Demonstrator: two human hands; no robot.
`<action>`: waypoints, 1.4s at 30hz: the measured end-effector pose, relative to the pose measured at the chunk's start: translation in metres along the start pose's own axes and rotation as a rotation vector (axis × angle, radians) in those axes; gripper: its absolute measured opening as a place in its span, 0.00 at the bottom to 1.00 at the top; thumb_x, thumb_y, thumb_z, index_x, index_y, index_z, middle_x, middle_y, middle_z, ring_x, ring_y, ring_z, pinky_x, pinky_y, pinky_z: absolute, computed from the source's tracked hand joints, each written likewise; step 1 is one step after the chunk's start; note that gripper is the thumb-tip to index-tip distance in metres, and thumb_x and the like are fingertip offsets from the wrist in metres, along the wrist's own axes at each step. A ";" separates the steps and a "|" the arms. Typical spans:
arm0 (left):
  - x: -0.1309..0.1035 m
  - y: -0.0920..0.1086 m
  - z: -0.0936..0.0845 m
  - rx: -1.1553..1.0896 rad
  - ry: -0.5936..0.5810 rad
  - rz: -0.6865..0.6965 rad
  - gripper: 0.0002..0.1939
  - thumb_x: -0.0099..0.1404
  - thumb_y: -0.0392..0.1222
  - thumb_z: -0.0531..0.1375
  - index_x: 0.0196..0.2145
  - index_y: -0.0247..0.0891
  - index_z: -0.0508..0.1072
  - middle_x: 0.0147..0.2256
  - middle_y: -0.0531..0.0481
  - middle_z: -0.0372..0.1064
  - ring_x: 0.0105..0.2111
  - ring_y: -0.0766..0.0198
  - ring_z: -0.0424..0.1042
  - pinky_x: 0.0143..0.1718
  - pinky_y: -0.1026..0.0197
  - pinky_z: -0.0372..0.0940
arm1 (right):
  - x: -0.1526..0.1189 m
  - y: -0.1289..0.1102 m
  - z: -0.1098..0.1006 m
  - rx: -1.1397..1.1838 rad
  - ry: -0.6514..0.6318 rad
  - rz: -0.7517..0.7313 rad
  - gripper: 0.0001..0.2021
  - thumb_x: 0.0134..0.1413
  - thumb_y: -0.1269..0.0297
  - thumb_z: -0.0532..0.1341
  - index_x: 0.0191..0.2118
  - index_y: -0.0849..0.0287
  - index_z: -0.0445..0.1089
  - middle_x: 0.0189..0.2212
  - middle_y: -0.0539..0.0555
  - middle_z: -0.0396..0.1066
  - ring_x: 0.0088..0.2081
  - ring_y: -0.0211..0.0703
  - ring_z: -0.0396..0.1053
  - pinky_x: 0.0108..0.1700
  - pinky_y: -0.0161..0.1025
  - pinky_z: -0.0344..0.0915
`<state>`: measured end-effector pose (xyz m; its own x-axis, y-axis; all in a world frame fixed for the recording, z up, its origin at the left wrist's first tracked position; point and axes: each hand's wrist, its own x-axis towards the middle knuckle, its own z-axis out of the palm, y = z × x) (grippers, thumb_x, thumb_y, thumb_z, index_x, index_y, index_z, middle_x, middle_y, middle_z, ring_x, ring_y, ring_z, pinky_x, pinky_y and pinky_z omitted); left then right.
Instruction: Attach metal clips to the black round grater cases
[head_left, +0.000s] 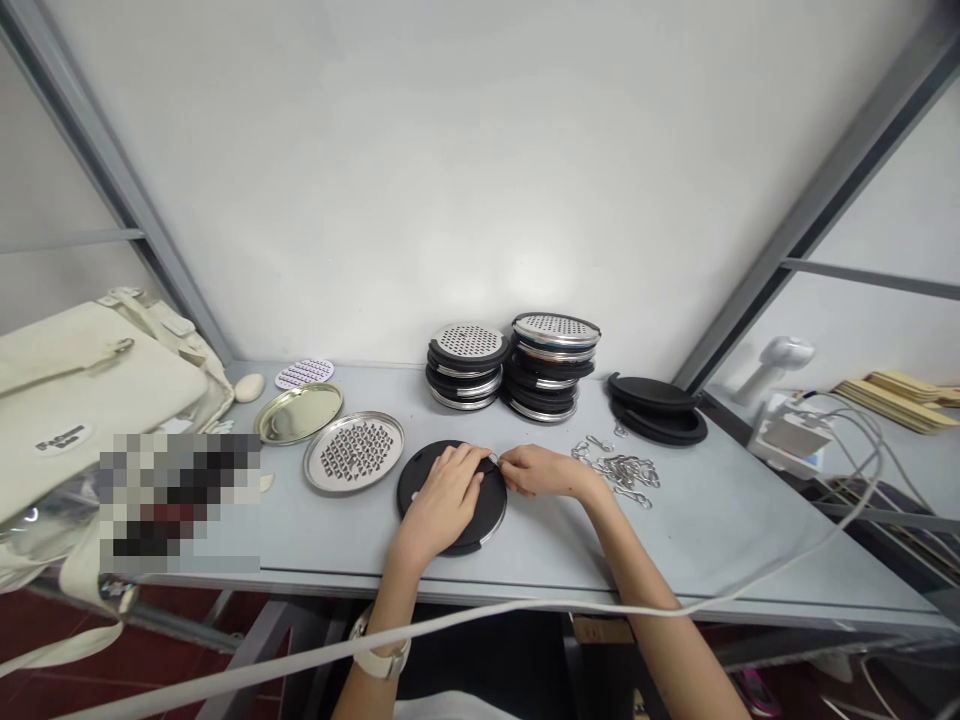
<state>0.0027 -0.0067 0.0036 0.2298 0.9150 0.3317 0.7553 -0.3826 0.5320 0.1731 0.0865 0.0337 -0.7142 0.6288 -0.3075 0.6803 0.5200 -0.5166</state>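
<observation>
A round black lid-like cover lies flat on the table in front of me, with a thin silvery rim showing at its lower right. My left hand rests on top of it, fingers stretched out across the surface. At the cover's upper right edge, my right hand pinches a small metal clip, mostly hidden by the fingertips. Just right of that hand is a loose pile of metal clips. To the left lies a round metal grater plate with raised teeth.
Behind stand two stacks of black-rimmed graters. Black covers lie at right. A gold-coloured disc, a perforated white disc and a cream bag are at left. A white cable crosses in front.
</observation>
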 end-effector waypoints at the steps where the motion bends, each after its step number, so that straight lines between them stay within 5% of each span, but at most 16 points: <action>1: 0.000 0.000 0.000 -0.002 0.005 -0.001 0.15 0.71 0.35 0.46 0.52 0.43 0.63 0.48 0.49 0.65 0.50 0.58 0.63 0.55 0.50 0.58 | 0.000 0.001 0.000 0.001 0.002 -0.001 0.15 0.58 0.68 0.47 0.23 0.60 0.64 0.16 0.49 0.65 0.21 0.36 0.63 0.29 0.31 0.60; 13: -0.001 0.002 0.000 -0.122 0.035 -0.082 0.08 0.69 0.34 0.48 0.43 0.41 0.64 0.44 0.47 0.63 0.46 0.60 0.65 0.50 0.53 0.62 | -0.001 -0.001 -0.001 0.004 0.012 -0.020 0.13 0.56 0.69 0.50 0.22 0.60 0.64 0.16 0.49 0.64 0.21 0.36 0.62 0.28 0.31 0.59; 30: 0.000 0.003 -0.001 -0.100 0.035 -0.058 0.09 0.69 0.34 0.48 0.42 0.41 0.65 0.43 0.47 0.63 0.46 0.59 0.65 0.51 0.54 0.61 | -0.001 -0.004 -0.001 -0.001 0.005 -0.002 0.12 0.52 0.72 0.50 0.21 0.61 0.64 0.16 0.47 0.63 0.20 0.34 0.61 0.27 0.30 0.58; 42: -0.003 0.006 -0.006 -0.015 0.033 -0.058 0.11 0.69 0.35 0.49 0.46 0.41 0.65 0.45 0.47 0.64 0.46 0.57 0.65 0.50 0.52 0.62 | 0.000 -0.003 0.001 -0.090 0.102 -0.003 0.08 0.56 0.71 0.52 0.34 0.62 0.69 0.25 0.52 0.71 0.26 0.36 0.62 0.30 0.31 0.55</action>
<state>0.0029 -0.0126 0.0106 0.1654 0.9312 0.3247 0.7575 -0.3308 0.5628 0.1710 0.0844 0.0348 -0.6989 0.6802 -0.2209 0.6934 0.5689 -0.4422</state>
